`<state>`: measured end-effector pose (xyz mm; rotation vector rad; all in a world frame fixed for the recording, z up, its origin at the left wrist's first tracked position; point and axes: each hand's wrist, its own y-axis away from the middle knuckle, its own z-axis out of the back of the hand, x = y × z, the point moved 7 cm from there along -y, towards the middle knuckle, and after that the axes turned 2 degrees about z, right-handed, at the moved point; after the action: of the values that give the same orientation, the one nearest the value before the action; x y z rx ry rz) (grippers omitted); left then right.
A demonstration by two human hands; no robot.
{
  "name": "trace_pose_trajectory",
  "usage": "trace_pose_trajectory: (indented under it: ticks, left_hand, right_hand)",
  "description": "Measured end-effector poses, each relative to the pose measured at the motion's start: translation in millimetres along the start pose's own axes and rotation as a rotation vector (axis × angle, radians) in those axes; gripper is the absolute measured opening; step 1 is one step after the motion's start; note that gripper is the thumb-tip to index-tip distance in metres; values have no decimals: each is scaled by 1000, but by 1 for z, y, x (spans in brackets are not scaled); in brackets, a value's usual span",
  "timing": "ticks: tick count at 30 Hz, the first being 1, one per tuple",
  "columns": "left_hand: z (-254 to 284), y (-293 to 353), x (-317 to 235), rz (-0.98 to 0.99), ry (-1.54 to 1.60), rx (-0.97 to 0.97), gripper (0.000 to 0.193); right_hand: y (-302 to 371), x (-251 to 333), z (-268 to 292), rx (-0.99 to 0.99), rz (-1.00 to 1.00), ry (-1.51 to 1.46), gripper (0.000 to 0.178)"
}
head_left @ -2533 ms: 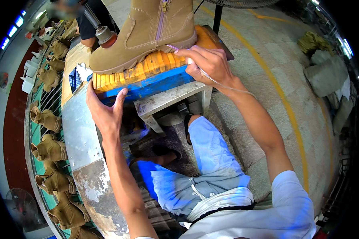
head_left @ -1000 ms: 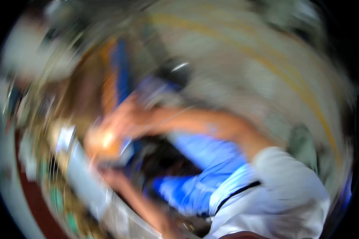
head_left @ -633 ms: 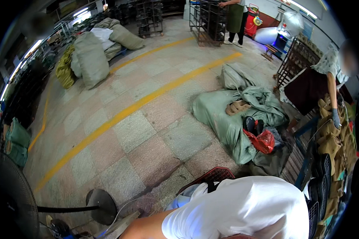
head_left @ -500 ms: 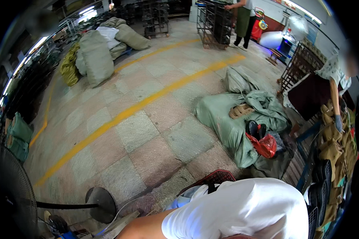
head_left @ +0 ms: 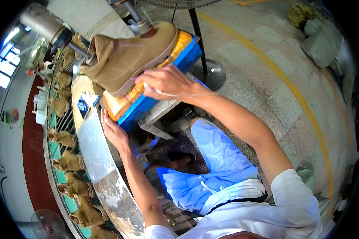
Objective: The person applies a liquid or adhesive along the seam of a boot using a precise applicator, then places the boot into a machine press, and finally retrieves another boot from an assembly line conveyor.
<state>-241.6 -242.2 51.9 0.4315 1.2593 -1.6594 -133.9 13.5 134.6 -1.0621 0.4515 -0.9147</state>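
A tan shoe (head_left: 131, 59) lies on a yellow ridged pad (head_left: 117, 106) over a blue base (head_left: 137, 112) at a press. One metal press rod (head_left: 83, 53) meets the shoe at its collar, and a second press head (head_left: 145, 28) rests near the toe. My right hand (head_left: 163, 82) is closed, its bent fingertips at the shoe's lower edge beside the pad. A thin pale strand (head_left: 179, 95) runs from it across the wrist; what the fingers pinch is hidden. My left hand (head_left: 115, 129) has its fingers stretched out along the pad's near-left end.
Several tan shoes (head_left: 70, 161) line a green conveyor (head_left: 73, 203) at left, beyond a metal-topped ledge (head_left: 93, 147). A small blue-and-white item (head_left: 85, 104) lies by the press. A fan stand's round base (head_left: 213, 75) stands behind; sacks (head_left: 323, 44) sit at far right.
My view has swung from the open floor, sacks and co-workers to the press and conveyor. Both my hands and the shoe have come into sight.
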Motion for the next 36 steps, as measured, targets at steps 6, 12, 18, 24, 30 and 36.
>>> trace_pose_trajectory:
  ticks: [6,12,18,24,30,36]
  left_hand:
    - [-22,-3,-5,-26,20,34,54]
    - [-29,-17,13,8,85,89,56]
    - [-34,-28,25,-37,94,150,59]
    - [-36,-40,47,31,240,186,57]
    - [-45,-76,73,122,349,205,46]
    - [-141,-71,2,-27,283,346,42]
  right_hand:
    - [10,-20,27,-18,43,85,23]
    - [11,-21,32,35,81,158,22]
    - [22,-25,46,-16,77,198,27]
    - [43,-38,73,-15,23,185,31]
    - [43,-38,100,-17,37,253,21]
    - [79,-48,210,-9,61,332,20]
